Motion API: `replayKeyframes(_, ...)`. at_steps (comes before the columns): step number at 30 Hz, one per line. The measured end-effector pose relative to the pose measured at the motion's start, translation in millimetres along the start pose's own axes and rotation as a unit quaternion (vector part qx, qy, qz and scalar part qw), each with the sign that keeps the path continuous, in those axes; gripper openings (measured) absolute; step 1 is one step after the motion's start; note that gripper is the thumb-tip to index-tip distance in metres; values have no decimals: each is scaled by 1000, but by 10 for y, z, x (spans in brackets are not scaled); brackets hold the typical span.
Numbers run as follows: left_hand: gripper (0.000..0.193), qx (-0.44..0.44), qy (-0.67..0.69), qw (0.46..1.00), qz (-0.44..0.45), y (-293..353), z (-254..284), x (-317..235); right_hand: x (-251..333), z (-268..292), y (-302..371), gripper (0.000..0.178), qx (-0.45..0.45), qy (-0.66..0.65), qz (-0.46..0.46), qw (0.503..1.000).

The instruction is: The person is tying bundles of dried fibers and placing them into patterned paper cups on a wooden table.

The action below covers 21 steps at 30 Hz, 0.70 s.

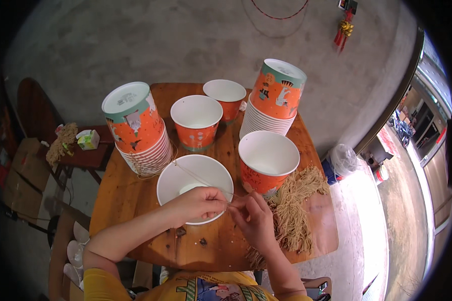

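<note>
String [201, 179] is held pinched by the left hand [206, 203] and right hand [254, 216], nearly meeting over the nearest tub's [172, 184] rim at 4 o'clock; yarn [296, 215] is heaped at 3 o'clock from them.

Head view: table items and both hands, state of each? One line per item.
left hand: closed, pinching strand
right hand: closed, pinching strand
thin strand: held at fingertips
front tub: upright, open, partly behind hands
right tub: upright, open
middle tub: upright, open
back tub: upright, open
left stack: nested, upside down
right stack: nested, upside down
string bundle: loose, heaped
</note>
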<state>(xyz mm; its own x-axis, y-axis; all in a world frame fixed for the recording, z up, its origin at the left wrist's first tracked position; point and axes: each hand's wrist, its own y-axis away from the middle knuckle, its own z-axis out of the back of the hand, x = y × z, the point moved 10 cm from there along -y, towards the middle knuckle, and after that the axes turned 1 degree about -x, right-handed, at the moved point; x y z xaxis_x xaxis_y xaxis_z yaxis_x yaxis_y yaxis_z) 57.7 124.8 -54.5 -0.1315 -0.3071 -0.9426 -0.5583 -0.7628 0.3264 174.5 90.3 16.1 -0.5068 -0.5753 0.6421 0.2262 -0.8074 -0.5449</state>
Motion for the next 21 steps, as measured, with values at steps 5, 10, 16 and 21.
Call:
replayKeyframes(5, 14, 28, 70, 997, 20, -22, -51, 28, 6, -139, 133, 14, -16, -83, -54, 995)
replayKeyframes(10, 9, 47, 142, 988, 27, -34, -76, 47, 33, -114, 164, 17, -37, -49, -31, 998)
replayKeyframes(16, 14, 39, 155, 987, 23, 12, -36, 14, -26, -70, 176, 21, -13, -36, -31, 999)
replayKeyframes(21, 16, -14, -58, 993, -103, 54, -22, -151, -346, -88, 252, 16, -59, -147, -143, 977)
